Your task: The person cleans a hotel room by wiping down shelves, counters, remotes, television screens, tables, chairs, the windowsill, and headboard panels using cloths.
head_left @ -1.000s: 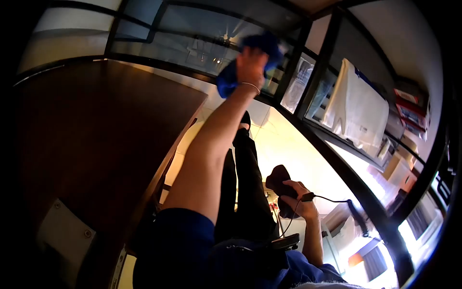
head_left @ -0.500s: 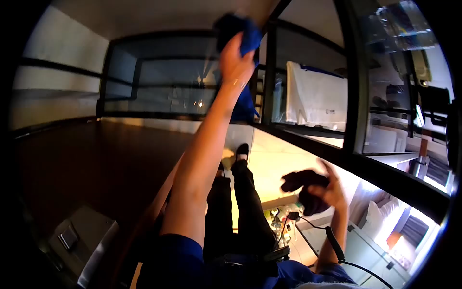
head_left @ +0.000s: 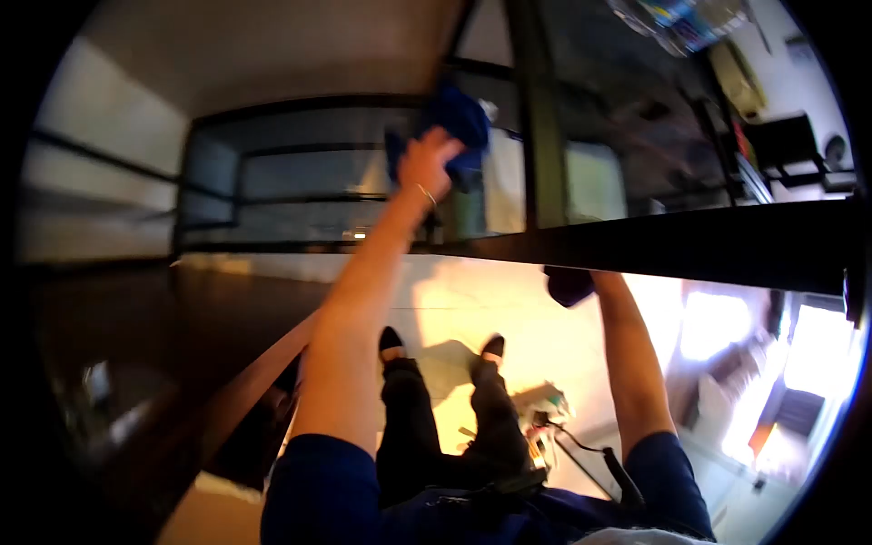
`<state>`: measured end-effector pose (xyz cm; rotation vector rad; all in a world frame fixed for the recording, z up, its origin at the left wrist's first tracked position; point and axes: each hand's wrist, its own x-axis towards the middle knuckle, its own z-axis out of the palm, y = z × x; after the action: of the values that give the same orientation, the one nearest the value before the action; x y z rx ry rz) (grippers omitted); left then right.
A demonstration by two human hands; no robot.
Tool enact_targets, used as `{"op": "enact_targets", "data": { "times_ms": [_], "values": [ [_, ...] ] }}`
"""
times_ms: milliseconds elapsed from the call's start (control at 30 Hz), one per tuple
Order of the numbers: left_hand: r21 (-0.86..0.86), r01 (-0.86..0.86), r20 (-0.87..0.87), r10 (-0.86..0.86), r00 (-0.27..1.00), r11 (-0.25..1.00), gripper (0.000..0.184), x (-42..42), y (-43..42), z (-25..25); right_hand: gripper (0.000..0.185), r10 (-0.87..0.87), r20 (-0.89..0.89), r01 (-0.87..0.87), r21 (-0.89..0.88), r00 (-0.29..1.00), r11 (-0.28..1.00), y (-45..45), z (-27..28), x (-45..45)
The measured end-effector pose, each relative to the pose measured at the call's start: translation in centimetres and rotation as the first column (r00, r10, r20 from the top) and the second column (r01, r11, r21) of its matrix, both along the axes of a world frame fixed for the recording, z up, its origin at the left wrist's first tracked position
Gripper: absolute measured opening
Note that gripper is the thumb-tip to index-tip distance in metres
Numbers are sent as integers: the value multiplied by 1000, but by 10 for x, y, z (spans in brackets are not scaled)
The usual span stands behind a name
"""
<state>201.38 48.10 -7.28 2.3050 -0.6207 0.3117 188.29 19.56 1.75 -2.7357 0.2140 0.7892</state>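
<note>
My left hand [head_left: 427, 163] is raised at the upper middle, its fingers closed on a bunched blue cloth [head_left: 468, 127] in front of dark-framed glass panels. The cloth seems to touch the glass near an upright post, though blur hides the exact contact. My right hand [head_left: 603, 280] is lower and to the right, largely hidden behind a thick black frame bar [head_left: 672, 243]. A dark, crumpled cloth [head_left: 569, 287] shows beside it, below the bar; the fingers themselves are out of sight.
A dark brown surface [head_left: 245, 300] lies at left. Clear plastic bottles [head_left: 686, 23] appear at upper right, with a black chair [head_left: 783, 145] beyond the glass. Assorted items [head_left: 545, 404] lie near my feet on the pale floor [head_left: 454, 291]. A cable runs at my waist.
My left hand has moved down and slightly left with the blue cloth. My right hand has risen with the dark cloth, passing behind the black bar. The view has turned.
</note>
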Motion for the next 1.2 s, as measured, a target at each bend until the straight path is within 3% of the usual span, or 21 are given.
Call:
{"op": "enact_targets", "data": {
  "times_ms": [133,167,200,267,333,400,467,567,600,633,667,700,733,767,833,867,900,967,1067,1133,1200],
  "values": [
    [53,-93,-284,104,953,994,47,-112,11,32,84,68,-132,-75,-49,989,996,-16,0,16],
    [41,-134,-364,140,921,990,45,-136,9,46,89,173,61,-171,-45,983,984,-16,9,-1],
    [-8,-296,-674,214,707,955,36,-127,23,63,91,-40,-99,39,-16,994,999,-8,23,15],
    [-1,-275,-653,208,728,961,38,-120,50,72,95,8,38,-7,-12,999,1000,4,5,24],
    [177,437,-854,-83,514,882,43,-156,45,138,103,-31,165,23,56,986,998,-19,-12,4],
    [-215,672,-801,-521,295,709,47,-194,25,144,102,-95,159,71,150,983,986,-23,-5,-8],
    [-562,512,-743,-668,33,650,46,-216,10,153,99,-102,195,62,200,975,978,-28,5,-19],
    [-579,400,-659,-697,284,710,54,-210,-44,192,91,-155,413,21,312,898,950,-48,11,-49],
    [-702,-196,-711,-689,142,685,53,-187,-61,202,91,-225,440,-22,488,869,873,-60,8,-70],
    [-497,-440,-860,-492,135,748,50,-163,-87,201,90,-481,164,39,922,861,385,-78,-13,-86],
    [-453,-390,-883,-342,322,801,40,-166,-101,192,90,-496,-173,62,970,851,-233,-90,-18,-100],
    [-494,-801,-765,-607,215,339,38,-114,-130,188,88,-508,129,39,951,851,308,-93,11,-137],
    [-546,-813,-776,-486,402,200,35,-79,-154,150,87,-333,346,32,650,877,760,-94,50,-160],
    [-660,-751,-692,-397,603,10,36,-75,-178,150,85,-413,199,157,715,888,681,-105,57,-168],
    [-720,-371,-548,-152,823,587,36,-28,-219,120,85,-452,121,256,684,884,684,-121,58,-242],
    [-422,-150,-315,11,949,894,36,-9,-240,97,86,-522,3,356,728,853,586,-133,49,-272],
    [-137,-82,-98,69,993,987,37,3,-254,78,87,-542,-34,399,716,840,573,-145,46,-284],
    [203,-34,136,6,991,979,37,16,-284,33,89,-566,111,349,686,817,639,-178,38,-294],
    [360,-47,285,-62,956,932,38,26,-278,-16,97,-582,204,355,622,787,698,-247,55,-238],
    [463,-85,229,-27,973,882,41,9,-282,14,93,-491,374,308,452,787,838,-262,46,-218],
    [733,-207,334,-78,939,649,42,-41,-317,73,88,-544,433,366,429,719,825,-306,22,-167]
  ]
}}
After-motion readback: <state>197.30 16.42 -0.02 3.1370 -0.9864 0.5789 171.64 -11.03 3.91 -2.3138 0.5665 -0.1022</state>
